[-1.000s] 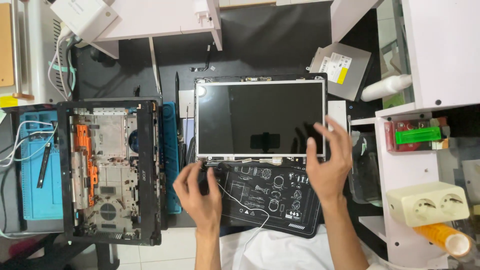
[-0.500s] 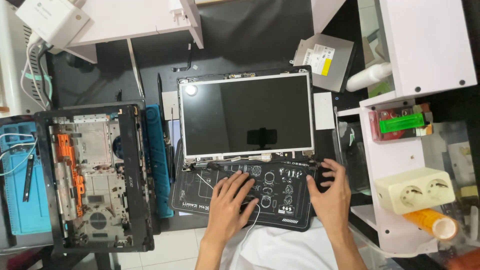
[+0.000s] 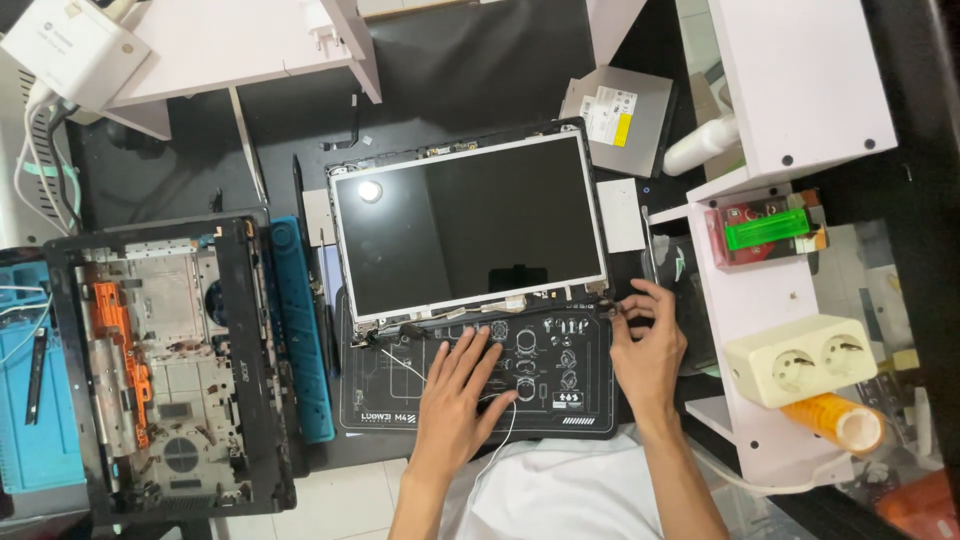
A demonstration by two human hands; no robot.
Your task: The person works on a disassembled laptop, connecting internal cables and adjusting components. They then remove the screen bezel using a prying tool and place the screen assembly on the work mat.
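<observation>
The laptop screen panel (image 3: 470, 230) lies face up, long axis left to right, just beyond the black mat (image 3: 480, 375). The left hand (image 3: 455, 395) rests flat, fingers spread, on the mat; the right hand (image 3: 645, 345) seemingly pinches the panel's near right corner. A gutted laptop base (image 3: 165, 360) sits left.

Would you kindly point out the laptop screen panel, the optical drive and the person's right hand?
laptop screen panel (image 3: 470, 230): head view, middle of dark glass.
optical drive (image 3: 612, 120): head view, its labelled metal top.
right hand (image 3: 647, 350): head view, back of hand.
</observation>
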